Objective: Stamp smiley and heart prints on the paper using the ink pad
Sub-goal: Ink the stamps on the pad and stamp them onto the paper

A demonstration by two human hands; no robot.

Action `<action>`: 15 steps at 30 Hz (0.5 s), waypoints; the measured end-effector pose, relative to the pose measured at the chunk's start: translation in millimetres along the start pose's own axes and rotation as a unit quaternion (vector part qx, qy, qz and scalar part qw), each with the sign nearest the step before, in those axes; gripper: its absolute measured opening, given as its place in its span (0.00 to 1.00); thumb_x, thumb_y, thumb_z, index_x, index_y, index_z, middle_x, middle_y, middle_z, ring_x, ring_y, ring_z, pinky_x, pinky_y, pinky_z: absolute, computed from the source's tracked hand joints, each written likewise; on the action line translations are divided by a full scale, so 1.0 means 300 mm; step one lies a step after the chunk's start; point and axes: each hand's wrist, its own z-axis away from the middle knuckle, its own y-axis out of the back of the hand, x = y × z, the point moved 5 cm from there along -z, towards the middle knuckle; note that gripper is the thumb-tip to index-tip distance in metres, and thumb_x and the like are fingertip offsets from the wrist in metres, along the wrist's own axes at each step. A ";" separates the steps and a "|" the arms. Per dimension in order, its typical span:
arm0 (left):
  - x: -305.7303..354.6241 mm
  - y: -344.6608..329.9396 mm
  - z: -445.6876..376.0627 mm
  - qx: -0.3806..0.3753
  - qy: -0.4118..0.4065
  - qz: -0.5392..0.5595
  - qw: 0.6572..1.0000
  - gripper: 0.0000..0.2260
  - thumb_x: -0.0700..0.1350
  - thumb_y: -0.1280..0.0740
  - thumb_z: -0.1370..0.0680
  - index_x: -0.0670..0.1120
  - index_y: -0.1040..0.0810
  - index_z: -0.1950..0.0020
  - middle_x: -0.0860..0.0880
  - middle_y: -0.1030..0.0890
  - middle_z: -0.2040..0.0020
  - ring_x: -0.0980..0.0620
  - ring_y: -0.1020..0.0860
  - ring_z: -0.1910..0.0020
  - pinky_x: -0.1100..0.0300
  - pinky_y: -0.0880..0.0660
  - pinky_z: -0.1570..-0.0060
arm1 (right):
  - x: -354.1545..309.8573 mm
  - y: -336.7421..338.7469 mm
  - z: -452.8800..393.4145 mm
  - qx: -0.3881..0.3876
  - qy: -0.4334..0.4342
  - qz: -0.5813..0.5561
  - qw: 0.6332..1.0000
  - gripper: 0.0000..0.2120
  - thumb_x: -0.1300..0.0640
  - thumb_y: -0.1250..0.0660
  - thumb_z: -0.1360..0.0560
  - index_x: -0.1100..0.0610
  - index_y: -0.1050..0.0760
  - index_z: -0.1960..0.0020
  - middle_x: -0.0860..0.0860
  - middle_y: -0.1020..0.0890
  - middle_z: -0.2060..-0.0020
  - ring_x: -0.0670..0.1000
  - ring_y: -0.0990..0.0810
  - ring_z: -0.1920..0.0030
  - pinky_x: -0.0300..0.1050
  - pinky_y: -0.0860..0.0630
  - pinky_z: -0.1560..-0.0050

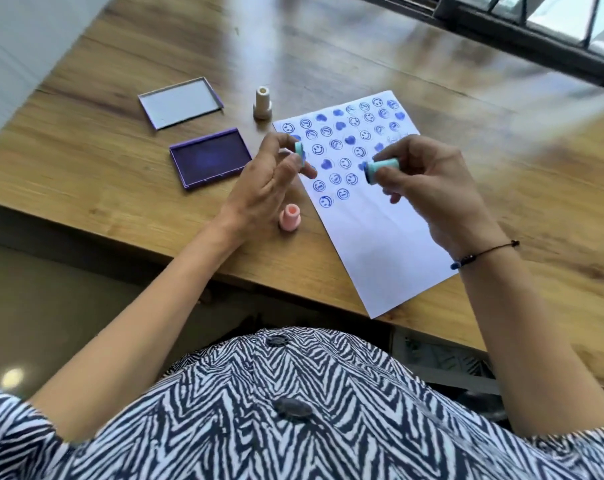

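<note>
Stamps number four: hands grip two teal stamps (383,168), pink (288,217) and beige (262,102) stand.

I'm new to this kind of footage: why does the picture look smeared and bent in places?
Head view: wide-angle lens bows the table edges; glare from the window streaks the far tabletop; motion blur softens the corners, the left hand and right hand; the prints on the paper stay readable.

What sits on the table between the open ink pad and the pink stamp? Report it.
In the head view, only bare wooden table lies between the ink pad and the pink stamp; the left hand hovers above that stretch.
</note>
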 end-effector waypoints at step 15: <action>0.105 0.078 0.106 0.042 0.001 0.111 0.993 0.07 0.38 0.38 0.24 0.48 0.26 0.49 0.54 0.22 0.57 0.64 0.24 0.60 0.67 0.26 0.54 | -0.124 -0.210 0.004 -0.037 0.117 -0.079 0.989 0.06 0.62 0.32 0.32 0.52 0.22 0.59 0.53 0.21 0.65 0.48 0.23 0.65 0.45 0.22 0.63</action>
